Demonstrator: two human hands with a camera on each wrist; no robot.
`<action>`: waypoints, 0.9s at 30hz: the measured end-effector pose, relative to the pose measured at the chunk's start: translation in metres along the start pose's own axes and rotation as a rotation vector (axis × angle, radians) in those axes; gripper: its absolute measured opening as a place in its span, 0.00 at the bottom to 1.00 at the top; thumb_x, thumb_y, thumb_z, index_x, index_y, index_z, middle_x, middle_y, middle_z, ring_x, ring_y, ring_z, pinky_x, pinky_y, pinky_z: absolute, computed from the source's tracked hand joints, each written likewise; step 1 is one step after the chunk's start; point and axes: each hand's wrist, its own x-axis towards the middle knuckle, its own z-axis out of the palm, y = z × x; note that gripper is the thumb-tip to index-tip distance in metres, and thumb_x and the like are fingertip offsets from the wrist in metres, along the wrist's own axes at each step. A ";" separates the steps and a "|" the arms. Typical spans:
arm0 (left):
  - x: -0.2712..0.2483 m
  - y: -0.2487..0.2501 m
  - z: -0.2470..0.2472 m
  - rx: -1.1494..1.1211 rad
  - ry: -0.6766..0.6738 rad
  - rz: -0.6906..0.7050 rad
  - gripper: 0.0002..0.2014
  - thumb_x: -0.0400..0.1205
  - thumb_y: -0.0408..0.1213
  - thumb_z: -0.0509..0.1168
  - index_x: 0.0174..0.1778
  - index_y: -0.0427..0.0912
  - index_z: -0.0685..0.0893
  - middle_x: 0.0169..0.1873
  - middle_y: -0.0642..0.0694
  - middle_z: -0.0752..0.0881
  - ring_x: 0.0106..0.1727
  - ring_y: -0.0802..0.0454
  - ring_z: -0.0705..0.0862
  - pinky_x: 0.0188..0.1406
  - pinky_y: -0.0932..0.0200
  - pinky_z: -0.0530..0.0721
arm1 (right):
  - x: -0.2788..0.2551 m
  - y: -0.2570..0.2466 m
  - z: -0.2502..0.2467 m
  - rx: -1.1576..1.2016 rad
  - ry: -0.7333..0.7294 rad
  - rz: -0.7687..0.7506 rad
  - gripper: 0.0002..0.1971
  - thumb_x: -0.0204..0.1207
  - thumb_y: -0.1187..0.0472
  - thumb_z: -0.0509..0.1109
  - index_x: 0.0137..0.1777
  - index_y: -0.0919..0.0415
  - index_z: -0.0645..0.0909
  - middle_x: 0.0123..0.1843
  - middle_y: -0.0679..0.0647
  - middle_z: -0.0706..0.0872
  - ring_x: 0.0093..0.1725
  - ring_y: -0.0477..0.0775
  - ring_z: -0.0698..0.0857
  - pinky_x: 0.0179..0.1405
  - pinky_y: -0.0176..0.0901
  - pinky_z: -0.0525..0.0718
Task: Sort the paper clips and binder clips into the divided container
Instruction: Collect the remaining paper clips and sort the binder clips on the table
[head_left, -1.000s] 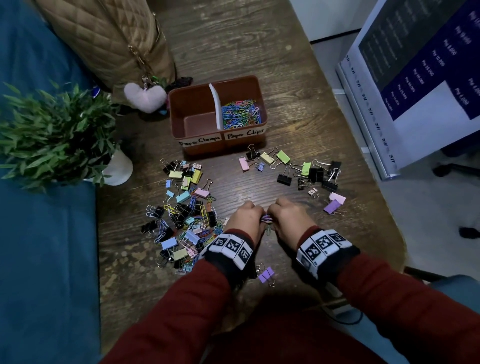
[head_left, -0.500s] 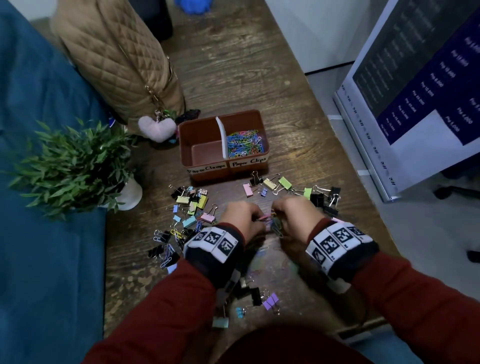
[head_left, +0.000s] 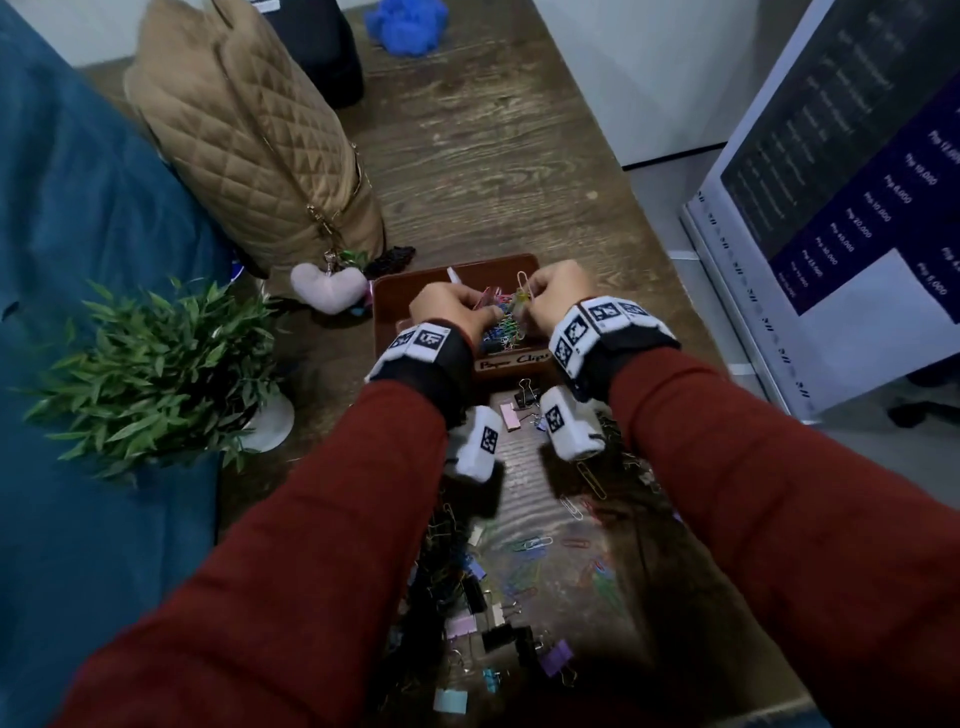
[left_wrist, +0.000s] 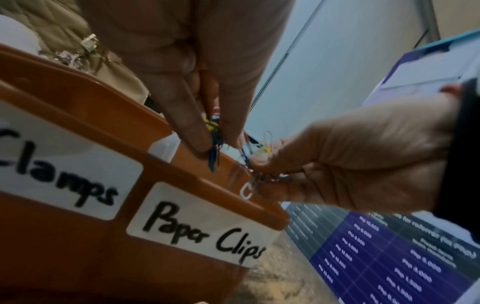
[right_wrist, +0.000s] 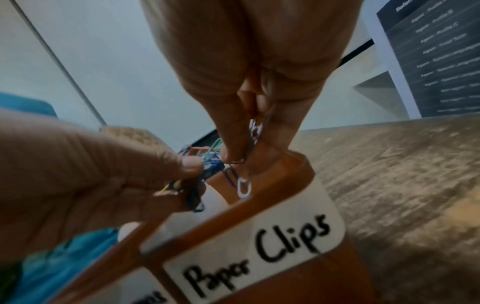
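While over the container (head_left: 395, 296), left hand (head_left: 449, 306) pinches paper clips (left_wrist: 214, 142), right hand (head_left: 558, 291) too — both grips tight.

Both hands are over the right compartment of the brown divided container (head_left: 387, 296), above the label "Paper Clips" (head_left: 514, 359). The left hand (head_left: 452, 306) pinches a small bunch of coloured paper clips (head_left: 488, 301), and the right hand (head_left: 558, 291) pinches some more. Other paper clips (head_left: 501, 332) lie in that compartment. Nearer the person, many binder clips (head_left: 498, 636) lie on the wooden worktop (head_left: 493, 156). A green plant (head_left: 150, 374) stands left.
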 end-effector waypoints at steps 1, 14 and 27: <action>0.002 0.000 0.002 0.041 -0.002 -0.001 0.12 0.70 0.44 0.78 0.47 0.47 0.91 0.47 0.47 0.90 0.52 0.52 0.87 0.52 0.64 0.80 | 0.004 0.002 0.003 -0.035 -0.032 0.005 0.07 0.64 0.65 0.78 0.42 0.59 0.86 0.43 0.58 0.88 0.50 0.60 0.87 0.49 0.49 0.85; -0.092 -0.068 0.021 0.121 -0.191 0.097 0.08 0.77 0.32 0.71 0.51 0.43 0.89 0.44 0.46 0.89 0.39 0.57 0.82 0.36 0.78 0.75 | -0.120 0.113 -0.006 -0.020 -0.343 -0.028 0.20 0.66 0.71 0.77 0.57 0.52 0.84 0.52 0.50 0.88 0.49 0.47 0.85 0.53 0.37 0.80; -0.156 -0.114 0.064 0.540 -0.534 0.239 0.16 0.78 0.34 0.68 0.62 0.49 0.83 0.58 0.46 0.81 0.59 0.44 0.82 0.62 0.51 0.80 | -0.172 0.158 0.057 -0.449 -0.243 -0.287 0.31 0.76 0.66 0.65 0.79 0.57 0.62 0.78 0.54 0.66 0.72 0.57 0.66 0.72 0.48 0.68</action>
